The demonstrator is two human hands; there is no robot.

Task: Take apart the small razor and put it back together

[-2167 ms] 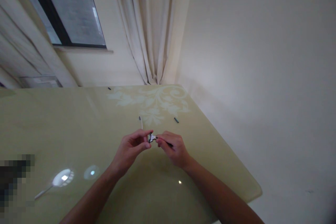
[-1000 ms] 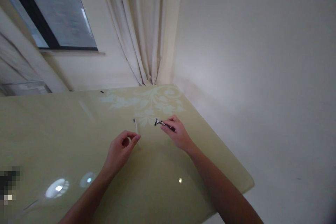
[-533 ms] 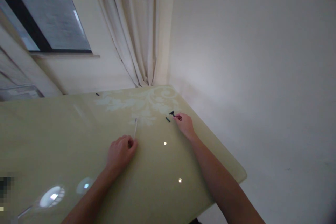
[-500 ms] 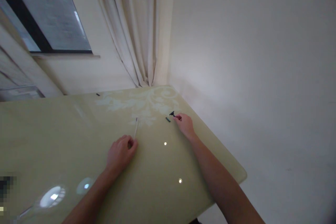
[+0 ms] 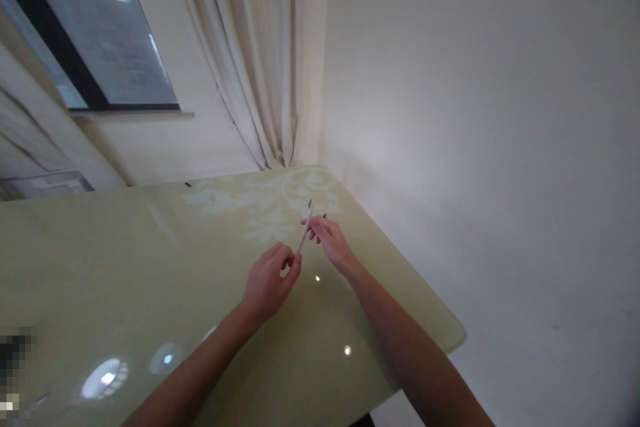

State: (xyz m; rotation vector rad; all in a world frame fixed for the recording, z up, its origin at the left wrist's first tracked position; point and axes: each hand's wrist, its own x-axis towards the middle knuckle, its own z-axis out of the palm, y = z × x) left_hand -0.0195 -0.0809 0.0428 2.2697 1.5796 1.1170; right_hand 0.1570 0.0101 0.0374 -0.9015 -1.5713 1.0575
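The left hand's thumb and fingers are pinched together on the lower end of a slim white stick with a dark tip [image 5: 304,238], which looks like a toothbrush. From that grip its long axis runs up and away from the person, leaning slightly to the right, with the dark tip at the far end. The left hand [image 5: 270,283] sits on the near left side of the stick, at its base.

The right hand [image 5: 333,241] comes in from the right, its fingers at the upper part of the stick, which crosses in front of them in the view. Whether they touch or close on it, I cannot tell. So the base lies nearer the left hand, the tip nearer the right.

Just beyond the right hand's knuckles, a small dark piece [image 5: 325,215] shows, mostly hidden. Another dark bit [image 5: 188,184] lies well apart, near the far edge of the pale green surface [image 5: 150,267].
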